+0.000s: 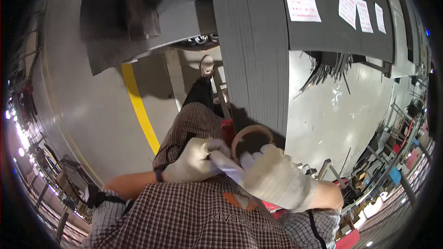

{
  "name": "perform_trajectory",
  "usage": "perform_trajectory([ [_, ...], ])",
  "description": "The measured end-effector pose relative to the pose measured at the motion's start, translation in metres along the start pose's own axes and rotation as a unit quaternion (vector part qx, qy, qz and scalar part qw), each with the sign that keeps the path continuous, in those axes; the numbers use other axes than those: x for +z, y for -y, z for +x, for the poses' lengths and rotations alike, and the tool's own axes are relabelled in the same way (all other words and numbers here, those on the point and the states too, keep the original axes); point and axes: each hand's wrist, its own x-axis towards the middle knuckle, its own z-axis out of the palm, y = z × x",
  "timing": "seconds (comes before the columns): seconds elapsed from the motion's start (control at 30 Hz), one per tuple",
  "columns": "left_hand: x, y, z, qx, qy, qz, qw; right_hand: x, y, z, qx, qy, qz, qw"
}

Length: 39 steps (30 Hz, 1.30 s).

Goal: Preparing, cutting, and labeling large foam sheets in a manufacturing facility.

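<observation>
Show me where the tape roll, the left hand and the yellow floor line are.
tape roll (251, 130), head view, top of its brown ring
left hand (196, 161), head view, back of the white glove
yellow floor line (138, 108), head view, middle of the stripe

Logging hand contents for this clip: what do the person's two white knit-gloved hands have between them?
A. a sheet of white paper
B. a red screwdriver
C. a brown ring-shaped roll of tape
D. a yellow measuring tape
C: the brown ring-shaped roll of tape sits just above the right hand, with the left hand closing in beside it.
</observation>
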Motion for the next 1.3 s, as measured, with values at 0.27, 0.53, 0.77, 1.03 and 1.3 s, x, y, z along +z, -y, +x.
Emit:
perform_trajectory([
  [0.27,-0.049,0.087,0.047,0.021,-0.072,0.084,0.994,0.064,-0.176,-0.067,0.28,-0.074,0.227,0.93],
  [0.53,-0.003,0.253,0.192,0.033,-0.125,-0.069,0.989,0.089,-0.101,-0.024,0.37,-0.301,0.005,0.879],
  [0.77,0.049,0.276,0.206,-0.051,-0.022,0.013,0.998,0.132,-0.013,0.052,0.422,-0.211,0.023,0.881],
  [1.03,-0.081,0.155,0.03,-0.066,0.072,-0.384,0.918,0.117,-0.017,0.052,0.434,-0.175,0.028,0.883],
  [1.3,0.029,0.041,0.065,-0.008,-0.194,-0.47,0.861,0.044,-0.035,0.025,0.129,-0.339,0.153,0.919],
])
